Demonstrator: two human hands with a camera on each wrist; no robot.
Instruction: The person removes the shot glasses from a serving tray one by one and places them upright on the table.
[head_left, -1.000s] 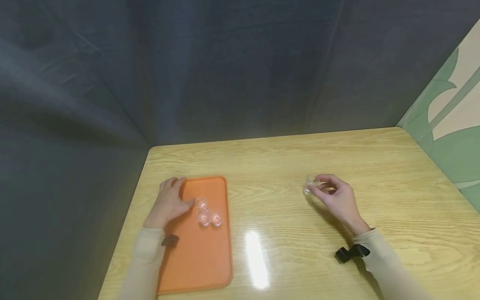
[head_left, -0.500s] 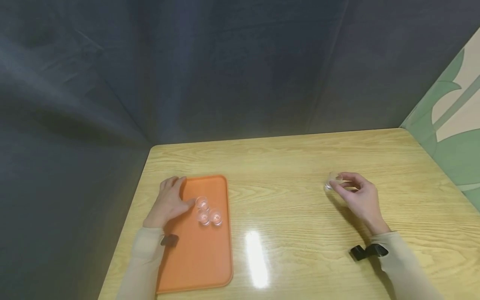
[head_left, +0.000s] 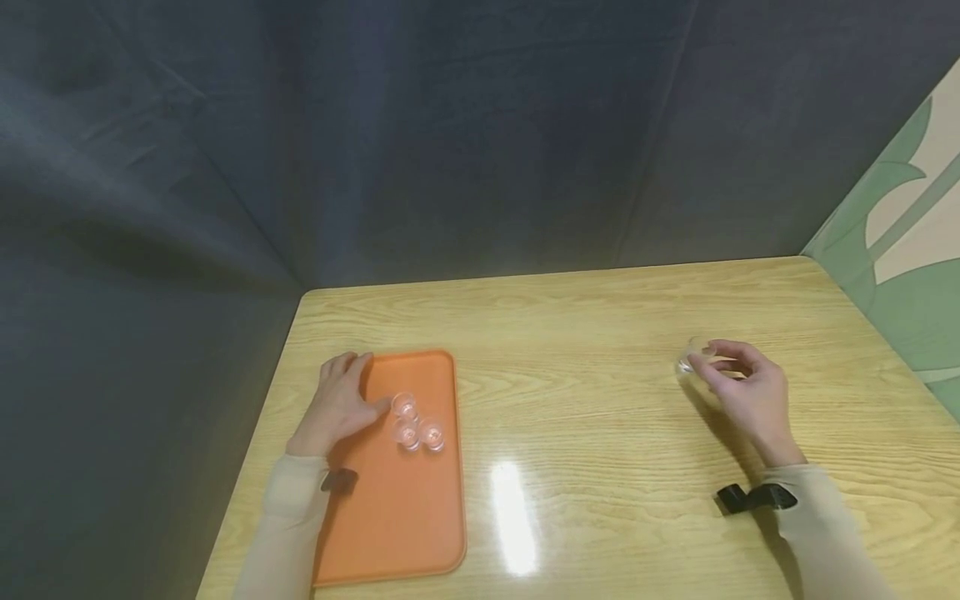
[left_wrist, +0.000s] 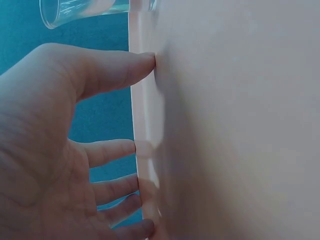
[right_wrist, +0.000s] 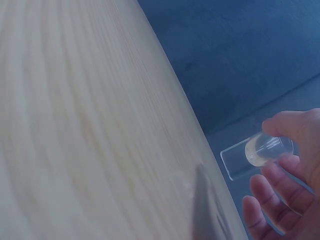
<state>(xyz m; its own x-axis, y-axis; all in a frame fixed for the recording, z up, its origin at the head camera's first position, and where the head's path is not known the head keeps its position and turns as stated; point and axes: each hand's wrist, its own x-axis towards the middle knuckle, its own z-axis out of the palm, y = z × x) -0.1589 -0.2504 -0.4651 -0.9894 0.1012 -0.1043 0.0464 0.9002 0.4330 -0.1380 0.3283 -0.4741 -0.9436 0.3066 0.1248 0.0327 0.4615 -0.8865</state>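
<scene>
My right hand (head_left: 746, 392) pinches a small clear shot glass (right_wrist: 257, 155) between thumb and fingers over the right part of the table; its thick base points down toward the wood. Over on the left, an orange tray (head_left: 397, 525) lies flat. Three more clear shot glasses (head_left: 418, 423) stand close together on its upper half. My left hand (head_left: 339, 408) rests at the tray's far left corner with the fingers spread. In the left wrist view its fingertips (left_wrist: 131, 146) meet the tray edge, and the thumb tip presses the tray beside one glass.
The wood-grain table (head_left: 570, 325) runs back to a dark curtain (head_left: 487, 150), which also covers the left side. At the right stands a wall with a green leaf pattern (head_left: 922, 308). A bright light reflection (head_left: 513, 517) lies on the table between tray and right arm.
My right hand has carried its shot glass to the right across the table and slightly farther back. The left hand, the tray and the glasses on it have stayed put.
</scene>
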